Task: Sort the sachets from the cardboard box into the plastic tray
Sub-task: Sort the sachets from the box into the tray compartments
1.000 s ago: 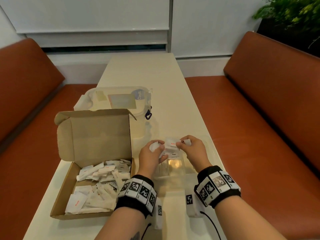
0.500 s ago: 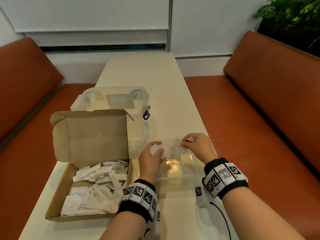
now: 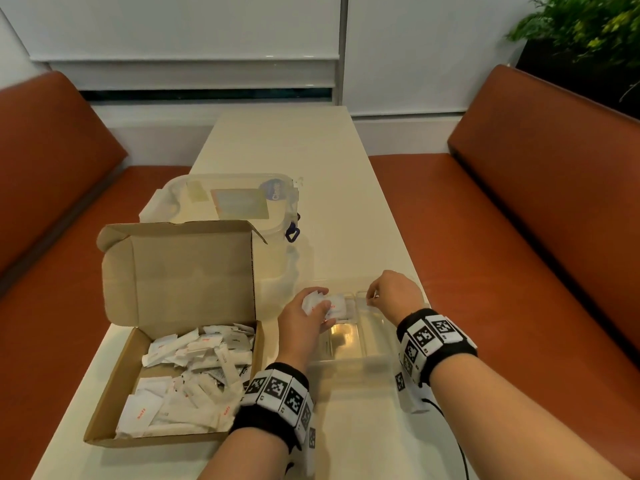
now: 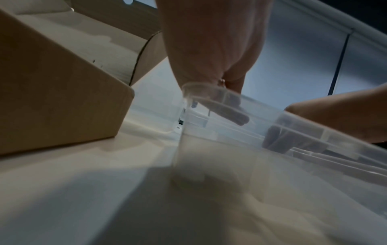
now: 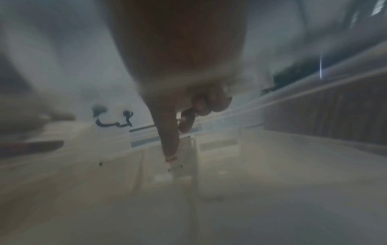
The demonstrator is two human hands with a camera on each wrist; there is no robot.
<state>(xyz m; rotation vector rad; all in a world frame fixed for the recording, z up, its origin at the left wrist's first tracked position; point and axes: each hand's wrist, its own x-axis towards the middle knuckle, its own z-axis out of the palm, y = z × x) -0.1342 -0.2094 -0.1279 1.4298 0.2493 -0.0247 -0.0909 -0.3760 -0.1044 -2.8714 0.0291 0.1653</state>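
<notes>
The open cardboard box [image 3: 114, 393] at the left holds a heap of white sachets [image 3: 194, 375]. To its right stands the clear plastic tray [image 3: 346, 362] with dividers. My left hand [image 3: 320, 303] hovers over the tray's far left corner and grips a small bunch of sachets [image 3: 311, 301]. My right hand [image 3: 372, 297] is low over the tray's far middle. Its thumb and finger pinch one sachet [image 5: 177, 167] with red print, which stands upright in a compartment. In the left wrist view the left hand's fingers [image 4: 232, 92] reach behind the tray's rim [image 4: 209, 90].
A clear lidded container [image 3: 239, 202] with a blue clip [image 3: 292, 233] stands behind the box's raised lid [image 3: 183, 268]. The cream table [image 3: 277, 143] runs away from me between two orange benches [image 3: 519, 271]. A plant [image 3: 581, 26] is at the far right.
My right hand took one sachet from the left hand's bunch, moved right and lowered it into the tray. The left hand has stayed over the tray's left end with the bunch.
</notes>
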